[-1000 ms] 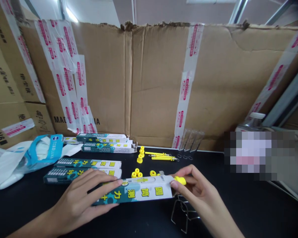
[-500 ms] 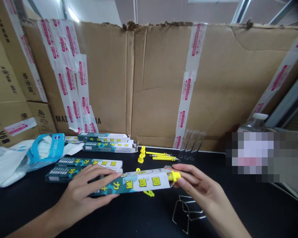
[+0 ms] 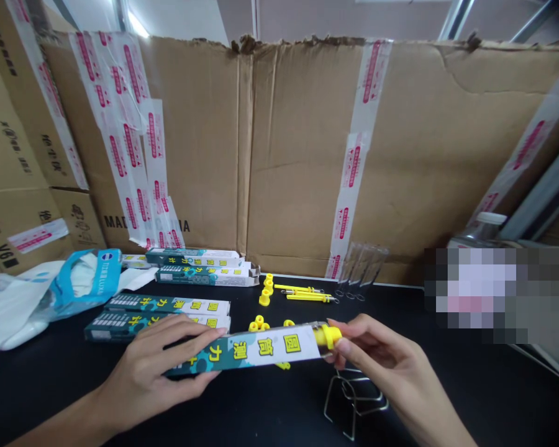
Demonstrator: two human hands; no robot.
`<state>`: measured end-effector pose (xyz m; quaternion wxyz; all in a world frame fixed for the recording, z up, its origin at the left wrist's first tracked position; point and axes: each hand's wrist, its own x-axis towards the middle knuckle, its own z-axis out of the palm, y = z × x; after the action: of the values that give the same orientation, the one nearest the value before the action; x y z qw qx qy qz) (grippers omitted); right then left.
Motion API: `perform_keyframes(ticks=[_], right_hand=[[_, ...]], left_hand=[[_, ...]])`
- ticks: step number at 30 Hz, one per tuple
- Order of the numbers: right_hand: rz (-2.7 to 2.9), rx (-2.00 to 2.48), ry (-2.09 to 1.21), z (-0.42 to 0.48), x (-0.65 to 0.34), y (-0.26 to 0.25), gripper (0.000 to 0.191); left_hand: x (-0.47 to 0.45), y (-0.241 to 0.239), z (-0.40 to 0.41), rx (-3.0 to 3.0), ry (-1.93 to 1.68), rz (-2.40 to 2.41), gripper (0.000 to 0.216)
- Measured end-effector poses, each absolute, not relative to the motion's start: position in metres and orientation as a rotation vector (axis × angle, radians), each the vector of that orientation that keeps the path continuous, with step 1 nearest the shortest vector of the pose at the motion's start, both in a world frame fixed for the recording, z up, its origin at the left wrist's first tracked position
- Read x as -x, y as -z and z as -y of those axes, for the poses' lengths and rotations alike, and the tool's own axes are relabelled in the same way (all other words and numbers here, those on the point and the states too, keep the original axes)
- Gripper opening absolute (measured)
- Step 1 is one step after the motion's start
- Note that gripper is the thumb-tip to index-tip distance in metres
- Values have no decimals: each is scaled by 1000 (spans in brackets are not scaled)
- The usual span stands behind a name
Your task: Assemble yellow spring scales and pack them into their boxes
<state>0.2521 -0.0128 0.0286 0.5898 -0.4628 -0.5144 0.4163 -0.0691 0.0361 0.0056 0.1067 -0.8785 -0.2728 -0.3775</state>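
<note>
My left hand (image 3: 156,366) grips the left end of a long teal and white printed box (image 3: 256,350), held level just above the black table (image 3: 447,397). A yellow-capped part (image 3: 328,336) sticks out of the box's right open end. My right hand (image 3: 384,363) pinches that yellow cap with thumb and fingers. Small yellow caps (image 3: 259,323) lie on the table just behind the box. A bent wire stand (image 3: 351,397) rests below my right hand.
Several matching boxes (image 3: 168,307) lie at left, two more (image 3: 200,267) farther back. Yellow rods (image 3: 305,293) and clear tubes (image 3: 361,273) sit near the cardboard wall (image 3: 284,155). A blue and white plastic bag (image 3: 51,292) lies far left. A bottle (image 3: 479,226) stands at right.
The box has lifted slightly and its right end tilted up. The yellow-capped part has gone a little deeper into the box, with my right hand following it.
</note>
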Motion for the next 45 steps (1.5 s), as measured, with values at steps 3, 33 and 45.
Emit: perform_keyframes(ticks=[3,33,45], right_hand=[[1217,1112,-944,16,-254,-29,21],[2033,1008,-418,16,-261,-24,36],[1505,1140,-908,3,-264,-9,48]], left_hand=[[70,-4,-35,2553,1099,819,36],[69,0,-31,2489,1016,728,31],[65,-5,-27,2528,1013,715,29]])
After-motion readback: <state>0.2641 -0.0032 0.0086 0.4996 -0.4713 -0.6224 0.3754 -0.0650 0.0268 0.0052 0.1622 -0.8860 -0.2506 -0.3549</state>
